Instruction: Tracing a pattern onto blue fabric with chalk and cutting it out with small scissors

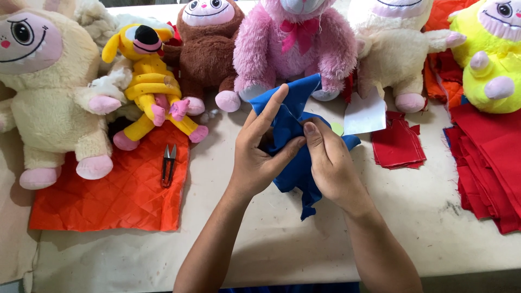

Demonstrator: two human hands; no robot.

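On the pale worktable [271,239], left to right:

- Cream plush toy [49,92], seated at the far left edge.
- Orange quilted fabric [108,190], flat, with small thread snips [169,164] lying on its right part.
- Yellow plush dog [149,81], leaning against the brown plush toy [209,54].
- Pink plush toy [296,49] with a bow, upright at the table's far side.
- Left hand [260,152]: fingers partly curled, thumb pressed onto the blue fabric piece [293,168], index finger extended upward along it.
- Blue fabric piece: held between both hands at the table's centre, just in front of the pink toy, lower end hanging toward the table.
- Right hand [328,160]: closed in a pinch on the same fabric.
- White paper piece [364,115], below a second cream plush [396,54].
- Small red fabric stack [399,144].
- Larger red fabric pile [488,163].
- Neon yellow plush [491,59], far right.
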